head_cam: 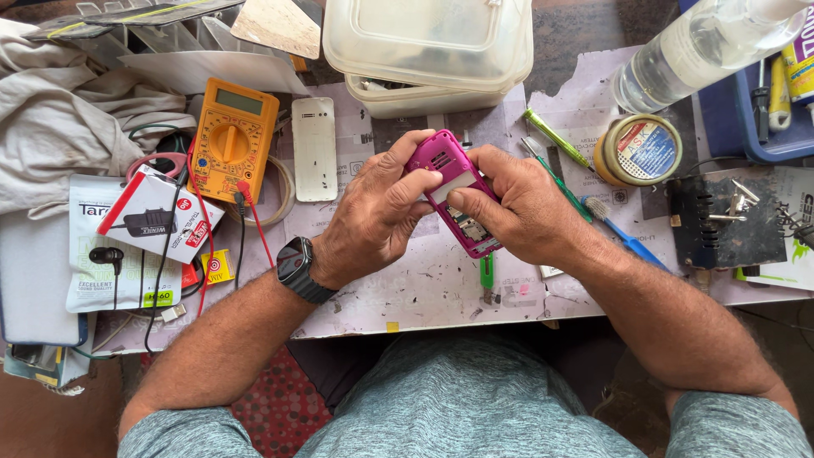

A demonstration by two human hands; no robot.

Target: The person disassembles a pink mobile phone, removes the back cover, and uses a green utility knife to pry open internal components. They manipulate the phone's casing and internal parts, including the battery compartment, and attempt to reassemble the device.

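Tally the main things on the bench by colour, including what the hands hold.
Pink: 1, phone body held in both hands, left hand, right hand
Yellow: 1, multimeter
White: 1, phone back cover
Green: 1, screwdriver
Blue: 1, toothbrush
Total: 5

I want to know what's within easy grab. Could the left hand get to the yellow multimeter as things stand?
Probably yes, once it lets go. The left hand is gripping the pink phone along with the right hand. The multimeter lies uncovered just beyond it, with only its red and black leads trailing between.
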